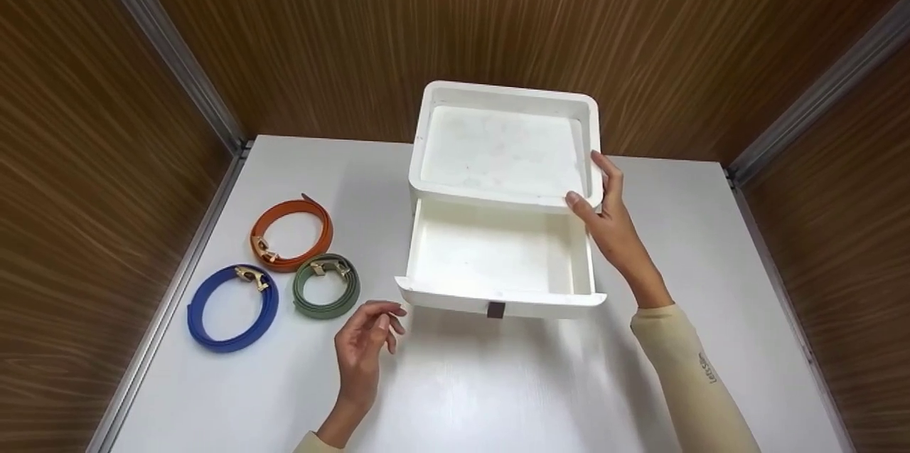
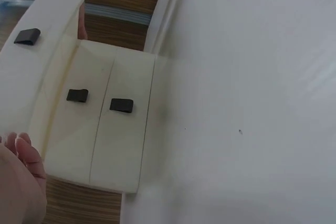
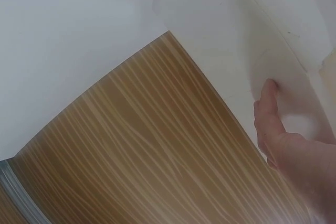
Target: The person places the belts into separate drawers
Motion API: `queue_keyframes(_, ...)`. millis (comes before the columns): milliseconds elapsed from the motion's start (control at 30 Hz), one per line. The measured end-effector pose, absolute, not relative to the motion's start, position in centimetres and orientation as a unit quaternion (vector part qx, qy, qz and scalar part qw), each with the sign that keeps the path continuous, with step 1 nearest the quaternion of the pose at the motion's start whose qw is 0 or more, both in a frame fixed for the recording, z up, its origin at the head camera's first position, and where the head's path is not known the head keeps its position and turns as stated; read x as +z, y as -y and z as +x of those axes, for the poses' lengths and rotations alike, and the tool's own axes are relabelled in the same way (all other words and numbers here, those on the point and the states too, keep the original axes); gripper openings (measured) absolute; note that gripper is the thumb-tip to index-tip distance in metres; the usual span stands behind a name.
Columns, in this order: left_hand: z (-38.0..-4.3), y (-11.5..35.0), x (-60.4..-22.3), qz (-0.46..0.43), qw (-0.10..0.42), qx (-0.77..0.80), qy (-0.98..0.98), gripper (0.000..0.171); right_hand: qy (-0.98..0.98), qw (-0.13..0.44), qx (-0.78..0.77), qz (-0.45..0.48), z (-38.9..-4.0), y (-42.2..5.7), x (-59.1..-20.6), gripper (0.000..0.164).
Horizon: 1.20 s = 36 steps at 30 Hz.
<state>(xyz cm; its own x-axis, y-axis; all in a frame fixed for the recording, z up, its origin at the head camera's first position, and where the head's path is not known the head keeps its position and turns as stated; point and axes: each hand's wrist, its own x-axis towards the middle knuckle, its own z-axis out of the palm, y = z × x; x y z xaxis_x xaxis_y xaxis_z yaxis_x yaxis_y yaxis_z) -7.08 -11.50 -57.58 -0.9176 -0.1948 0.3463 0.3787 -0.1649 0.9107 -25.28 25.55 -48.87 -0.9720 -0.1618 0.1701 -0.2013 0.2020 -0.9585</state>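
Observation:
A white plastic drawer unit stands at the back of the table, its top a shallow tray with a raised rim. Its top drawer is pulled out and holds nothing. In the left wrist view two closed drawers sit below it, each with a dark pull tab. My right hand grips the unit's front right corner, thumb over the rim and fingers along the side. My left hand, fingers loosely bent and holding nothing, hovers just left of the open drawer's front, near a coiled green belt.
A coiled orange belt and a coiled blue belt, both with gold-coloured buckles, lie on the white table at the left. Brown wood-grain panels wall in the back and both sides.

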Motion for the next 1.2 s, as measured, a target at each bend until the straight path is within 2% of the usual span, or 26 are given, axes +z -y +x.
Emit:
queue_keyframes(433,-7.2,13.3,-58.1,0.001,0.182,-0.744,0.644,0.02,0.772,0.019,0.625,0.116,-24.5,-25.2,-48.7,0.08)
queue_keyframes(800,-9.0,17.0,-58.3,0.087,0.181,-0.707,0.678,0.026,0.761,0.025,0.637,0.118,-24.2,-24.9,-48.8,0.08)
queue_keyframes(1200,-10.0,20.8,-59.0,0.103,0.181,-0.647,0.734,0.03,0.758,0.018,0.638,0.13,-24.4,-23.7,-48.6,0.08)
